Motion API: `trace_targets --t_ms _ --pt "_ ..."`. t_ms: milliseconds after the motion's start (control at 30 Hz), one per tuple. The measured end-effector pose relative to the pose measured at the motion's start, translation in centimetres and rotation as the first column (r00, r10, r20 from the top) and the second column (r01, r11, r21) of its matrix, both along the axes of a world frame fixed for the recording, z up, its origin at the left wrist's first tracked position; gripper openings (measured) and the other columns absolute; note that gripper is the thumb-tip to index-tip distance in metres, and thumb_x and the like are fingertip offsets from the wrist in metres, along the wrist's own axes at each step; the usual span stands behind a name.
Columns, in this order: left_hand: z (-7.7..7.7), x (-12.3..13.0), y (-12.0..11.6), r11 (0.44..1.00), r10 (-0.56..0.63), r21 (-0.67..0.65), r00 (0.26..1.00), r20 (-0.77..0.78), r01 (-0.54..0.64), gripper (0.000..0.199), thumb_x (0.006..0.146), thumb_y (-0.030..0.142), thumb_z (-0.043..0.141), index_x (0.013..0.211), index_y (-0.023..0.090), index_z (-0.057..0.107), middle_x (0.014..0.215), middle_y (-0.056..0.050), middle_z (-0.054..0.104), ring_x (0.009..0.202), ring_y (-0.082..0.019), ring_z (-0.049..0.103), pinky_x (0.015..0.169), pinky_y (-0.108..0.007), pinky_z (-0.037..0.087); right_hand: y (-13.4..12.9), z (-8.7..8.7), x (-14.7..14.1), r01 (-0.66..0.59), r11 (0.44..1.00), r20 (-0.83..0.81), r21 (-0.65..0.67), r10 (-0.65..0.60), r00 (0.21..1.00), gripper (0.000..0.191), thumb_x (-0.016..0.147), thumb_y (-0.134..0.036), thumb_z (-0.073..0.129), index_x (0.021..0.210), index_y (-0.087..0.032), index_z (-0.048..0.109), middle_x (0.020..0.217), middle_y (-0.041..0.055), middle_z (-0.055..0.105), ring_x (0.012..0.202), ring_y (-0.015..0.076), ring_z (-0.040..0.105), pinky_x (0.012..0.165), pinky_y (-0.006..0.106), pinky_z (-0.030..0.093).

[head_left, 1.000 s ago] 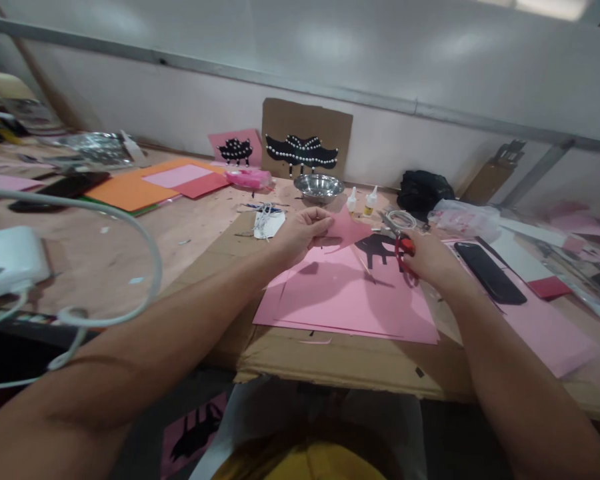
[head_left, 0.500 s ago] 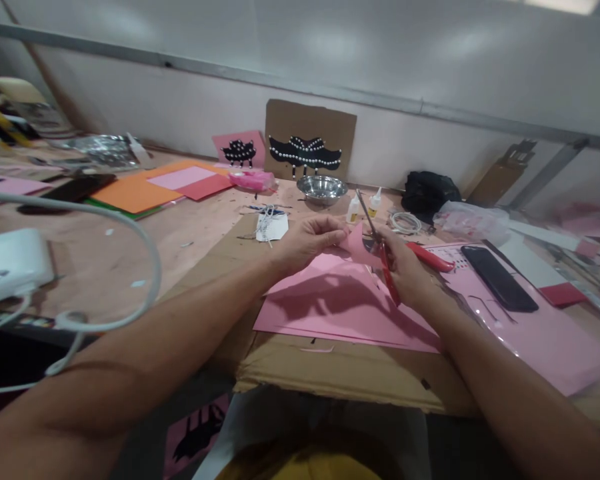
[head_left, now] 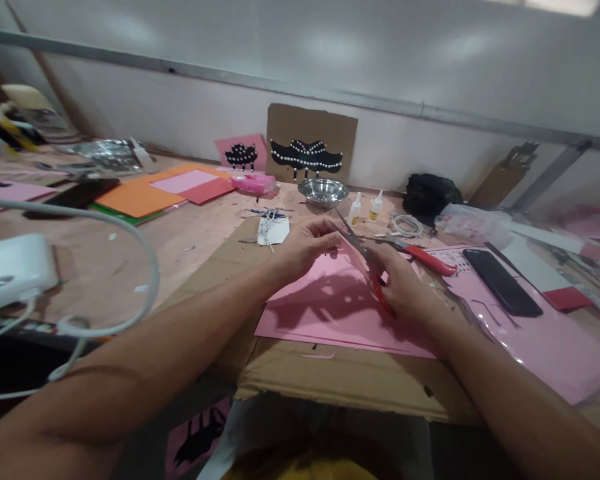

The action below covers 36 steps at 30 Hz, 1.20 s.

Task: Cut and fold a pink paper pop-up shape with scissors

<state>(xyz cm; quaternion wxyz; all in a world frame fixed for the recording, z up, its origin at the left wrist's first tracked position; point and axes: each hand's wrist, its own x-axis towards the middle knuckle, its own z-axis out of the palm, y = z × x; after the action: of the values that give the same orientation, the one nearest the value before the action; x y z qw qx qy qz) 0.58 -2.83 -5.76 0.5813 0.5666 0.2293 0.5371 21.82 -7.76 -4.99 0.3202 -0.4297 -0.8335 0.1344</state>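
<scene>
My right hand is closed round the red handles of a pair of scissors, whose blades point up and to the left. A small piece of pink paper is pinched in my left hand, and the blades lie against its upper edge. My left fingertips are near the blades. Below both hands, larger pink sheets lie stacked on a cardboard board. Part of the small piece is hidden behind the scissors and my right fingers.
A steel bowl and two small glue bottles stand behind my hands. To the right are a red-handled tool and a black phone. A white cable loops at the left, near orange sheets.
The scissors have tipped leftward, their blades now lying across the small pink paper rather than pointing steeply up. That piece now shows edge-on and lower. My left hand stays nearly in place.
</scene>
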Motion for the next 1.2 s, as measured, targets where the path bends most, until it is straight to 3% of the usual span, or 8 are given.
trace_targets --t_ms 200,500,733,933,1067,1200 --pt "0.2 0.4 -0.5 0.999 0.033 0.017 0.999 0.021 -0.033 0.015 0.073 0.025 0.081 0.079 0.017 0.07 0.079 0.0 0.068 0.067 -0.01 0.063 0.064 -0.024 0.052 0.0 0.2 0.0 0.009 0.998 0.015 0.068 -0.01 1.0 0.054 0.076 -0.004 0.055 0.127 -0.018 0.061 0.121 0.0116 0.068 0.101 0.0218 0.065 0.085 0.035 0.055" --pt "0.1 0.7 -1.0 0.999 0.054 0.004 0.996 0.065 -0.054 0.014 0.071 0.021 0.079 0.079 0.018 0.069 0.079 0.001 0.069 0.065 -0.01 0.064 0.066 -0.025 0.055 -0.2 0.0 -0.2 -0.004 0.997 -0.008 0.073 0.005 1.0 0.056 0.075 -0.003 0.056 0.13 -0.018 0.061 0.119 0.0114 0.068 0.104 0.0223 0.064 0.092 0.038 0.054" --pt "0.7 1.1 -1.4 0.992 0.07 -0.106 0.994 0.081 -0.061 0.012 0.061 0.015 0.076 0.069 0.018 0.068 0.061 0.004 0.06 0.057 -0.009 0.055 0.061 -0.023 0.049 -0.3 0.4 -0.4 0.029 0.999 -0.004 0.028 -0.029 1.0 0.05 0.078 -0.005 0.053 0.124 -0.018 0.064 0.108 0.0107 0.069 0.088 0.0193 0.063 0.08 0.034 0.055" --pt "0.1 0.8 -1.1 0.99 0.092 -0.108 0.995 0.031 -0.088 0.013 0.061 0.021 0.077 0.069 0.017 0.067 0.063 0.003 0.059 0.059 -0.009 0.051 0.062 -0.025 0.044 -0.4 0.4 -0.3 0.026 1.0 0.0 0.017 -0.026 1.0 0.033 0.077 -0.005 0.054 0.105 -0.017 0.067 0.094 0.0077 0.068 0.079 0.017 0.06 0.074 0.031 0.053" --pt "-0.2 0.6 -0.9 0.99 0.118 -0.083 0.993 0.021 -0.116 0.018 0.06 0.025 0.081 0.069 0.018 0.067 0.065 0.003 0.06 0.063 -0.011 0.053 0.064 -0.026 0.043 -0.4 0.4 -0.2 0.018 0.999 0.004 0.035 -0.018 1.0 0.04 0.08 -0.007 0.052 0.116 -0.018 0.065 0.1 0.0086 0.068 0.082 0.0175 0.061 0.078 0.032 0.053" --pt "-0.3 0.6 -0.8 0.995 0.068 -0.082 0.996 0.053 -0.064 0.025 0.061 0.031 0.086 0.07 0.018 0.066 0.068 0.002 0.063 0.063 -0.012 0.056 0.065 -0.028 0.045 -0.5 0.3 -0.3 -0.001 1.0 -0.039 0.015 0.002 0.999 0.04 0.082 -0.01 0.052 0.118 -0.018 0.065 0.098 0.0077 0.068 0.079 0.0173 0.059 0.076 0.031 0.053"
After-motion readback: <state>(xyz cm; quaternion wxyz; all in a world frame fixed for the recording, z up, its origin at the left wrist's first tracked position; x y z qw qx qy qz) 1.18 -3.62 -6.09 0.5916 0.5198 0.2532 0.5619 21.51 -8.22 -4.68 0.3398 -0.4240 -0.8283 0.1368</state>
